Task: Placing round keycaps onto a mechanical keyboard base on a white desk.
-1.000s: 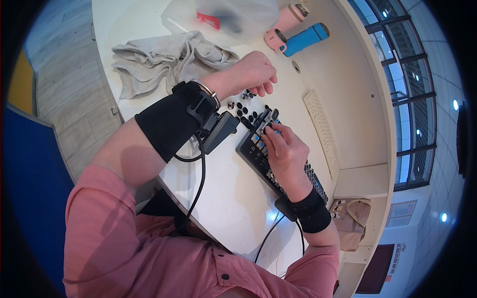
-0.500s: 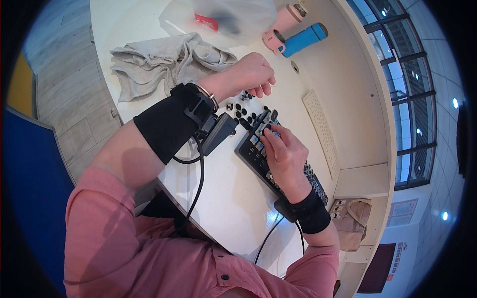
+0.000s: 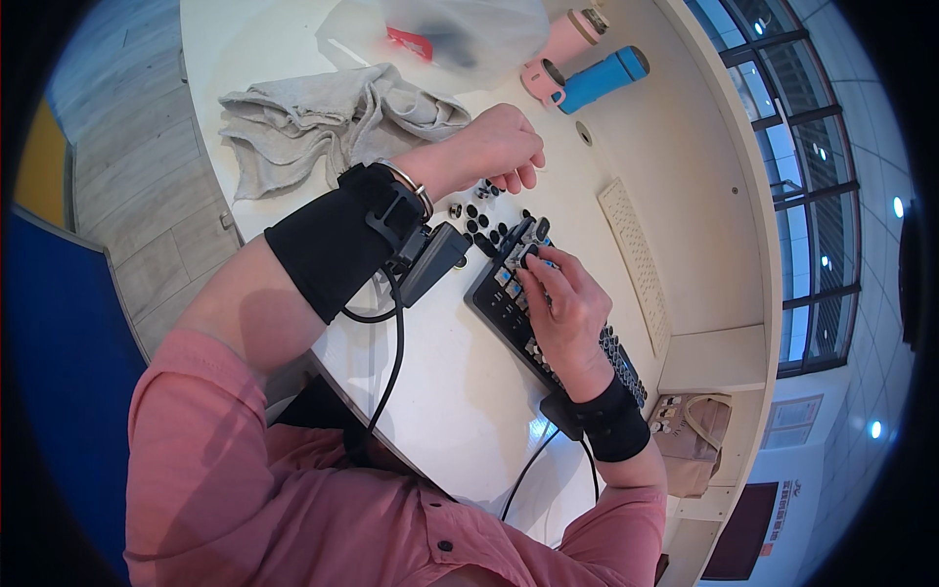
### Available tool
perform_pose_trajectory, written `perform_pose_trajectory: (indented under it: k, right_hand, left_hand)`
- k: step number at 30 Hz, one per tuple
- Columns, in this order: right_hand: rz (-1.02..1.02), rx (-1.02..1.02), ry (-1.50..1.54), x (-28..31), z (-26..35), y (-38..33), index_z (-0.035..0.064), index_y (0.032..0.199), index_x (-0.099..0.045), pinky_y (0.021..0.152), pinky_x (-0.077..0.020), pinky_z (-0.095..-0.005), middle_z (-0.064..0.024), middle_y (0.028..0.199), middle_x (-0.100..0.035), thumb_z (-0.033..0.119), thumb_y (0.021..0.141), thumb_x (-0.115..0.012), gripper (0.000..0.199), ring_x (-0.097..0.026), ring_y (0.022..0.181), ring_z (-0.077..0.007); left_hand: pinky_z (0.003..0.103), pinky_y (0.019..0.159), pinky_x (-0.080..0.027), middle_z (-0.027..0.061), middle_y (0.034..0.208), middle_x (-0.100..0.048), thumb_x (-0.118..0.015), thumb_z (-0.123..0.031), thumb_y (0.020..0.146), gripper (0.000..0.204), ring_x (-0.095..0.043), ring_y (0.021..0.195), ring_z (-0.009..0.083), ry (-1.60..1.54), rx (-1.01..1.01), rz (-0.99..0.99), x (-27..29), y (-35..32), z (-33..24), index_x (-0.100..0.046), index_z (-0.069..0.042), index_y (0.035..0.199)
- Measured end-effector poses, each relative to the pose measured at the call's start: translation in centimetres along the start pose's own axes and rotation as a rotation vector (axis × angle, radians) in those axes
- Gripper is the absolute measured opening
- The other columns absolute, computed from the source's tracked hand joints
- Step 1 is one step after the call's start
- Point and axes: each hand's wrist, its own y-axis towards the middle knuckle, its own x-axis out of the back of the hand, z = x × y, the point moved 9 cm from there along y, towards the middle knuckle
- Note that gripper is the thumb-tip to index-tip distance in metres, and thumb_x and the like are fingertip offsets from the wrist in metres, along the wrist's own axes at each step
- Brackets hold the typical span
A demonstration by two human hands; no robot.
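A black keyboard (image 3: 499,318) lies slantwise on the white table, with some of its switches bare of caps. Over its far end, my right hand (image 3: 567,303) pinches a round black keycap (image 3: 530,256) between thumb and fingertips, right at the switches. My left hand (image 3: 496,147) is held above the table beyond the keyboard, its fingers curled in; whether anything is inside them is hidden. Loose round black keycaps (image 3: 473,211) are scattered below that hand, beside the keyboard's far end.
A crumpled grey cloth (image 3: 303,117) lies far left, near a translucent plastic bag (image 3: 469,39). Behind stand a pink bottle (image 3: 573,37), a blue bottle (image 3: 606,80) and a pink cup (image 3: 542,84). A white keyboard-like strip (image 3: 632,259) lies along the right panel. Black cable (image 3: 395,362) hangs from my left wrist device.
Both hands stay almost in place. The right fingers have shifted very slightly at the keycap; the whole view has moved a little.
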Motion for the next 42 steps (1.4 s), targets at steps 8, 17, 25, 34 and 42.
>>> perform_pose_trajectory:
  k: [8, 17, 25, 34, 42]
  right_hand:
    - [0.008, 0.018, -0.004, -0.2, 0.4, 0.0, 0.0065, 0.086, -0.068, 0.053, -0.0507, -0.0318, -0.0078, 0.091, -0.066, 0.010, 0.073, -0.073, 0.014, -0.064, 0.064, -0.0223]
    - [0.068, 0.025, -0.042, -0.5, 0.8, 0.3, 0.0079, 0.089, -0.068, 0.054, -0.0511, -0.0328, -0.0082, 0.091, -0.066, 0.010, 0.075, -0.071, 0.014, -0.065, 0.069, -0.0234]
    - [0.060, -0.058, 0.068, 1.2, -1.2, 0.6, 0.0045, 0.096, -0.066, 0.062, -0.0522, -0.0345, -0.0105, 0.103, -0.064, 0.005, 0.078, -0.066, 0.018, -0.065, 0.073, -0.0282]
    - [0.320, 0.088, -0.133, -1.7, -1.5, 1.0, -0.0030, 0.115, -0.056, 0.083, -0.0506, -0.0355, -0.0127, 0.122, -0.055, -0.008, 0.068, -0.057, 0.047, -0.053, 0.110, -0.0288]
    - [0.345, 0.181, -0.265, -2.0, -0.7, 0.8, -0.0083, 0.114, -0.055, 0.091, -0.0458, -0.0373, -0.0153, 0.121, -0.054, -0.003, 0.069, -0.056, 0.045, -0.051, 0.111, -0.0316]
  left_hand:
    - [0.024, 0.048, -0.044, 0.0084, 0.067, -0.063, -0.050, -0.014, 0.085, 0.021, -0.057, 0.051, 0.0127, 0.000, -0.007, -0.003, -0.1, -0.2, -0.1, -0.062, 0.003, 0.087]
    - [0.023, 0.052, -0.046, 0.0070, 0.075, -0.064, -0.050, -0.012, 0.084, 0.025, -0.059, 0.056, 0.0111, 0.162, -0.145, 0.233, -2.8, -0.4, 0.0, -0.063, 0.003, 0.099]
    - [0.023, 0.053, -0.048, 0.0077, 0.077, -0.064, -0.050, -0.009, 0.081, 0.029, -0.060, 0.057, 0.0118, 0.248, -0.125, 0.327, -3.7, -0.6, 0.4, -0.061, 0.006, 0.104]
    - [0.024, 0.051, -0.047, 0.0099, 0.076, -0.065, -0.048, -0.008, 0.081, 0.027, -0.060, 0.056, 0.0129, 0.230, -0.114, 0.289, -3.5, -0.9, -0.2, -0.061, 0.008, 0.100]
    - [0.023, 0.051, -0.046, 0.0094, 0.075, -0.064, -0.048, -0.009, 0.082, 0.027, -0.060, 0.056, 0.0127, 0.239, -0.109, 0.281, -3.5, -1.3, -0.5, -0.061, 0.007, 0.099]
